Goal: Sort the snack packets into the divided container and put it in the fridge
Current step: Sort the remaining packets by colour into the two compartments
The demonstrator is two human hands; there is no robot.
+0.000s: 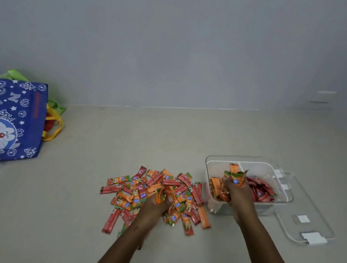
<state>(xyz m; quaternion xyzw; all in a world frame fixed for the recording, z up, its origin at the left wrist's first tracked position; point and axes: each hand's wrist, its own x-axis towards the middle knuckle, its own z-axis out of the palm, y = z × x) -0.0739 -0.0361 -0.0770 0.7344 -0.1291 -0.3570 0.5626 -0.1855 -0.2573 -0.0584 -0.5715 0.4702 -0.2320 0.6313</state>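
A pile of orange and red snack packets (153,186) lies on the beige surface. My left hand (155,204) rests in the pile and grips an orange packet (161,194). To the right stands the clear divided container (215,159). Orange packets (215,185) fill its left compartment and red packets (263,188) its right one. My right hand (236,192) is over the left compartment and holds a bunch of orange packets (235,174) upright.
The container's clear lid (309,217) with white clips lies flat just right of it. A blue cartoon tote bag (4,121) with yellow and green handles sits at the far left. A grey wall runs behind the surface.
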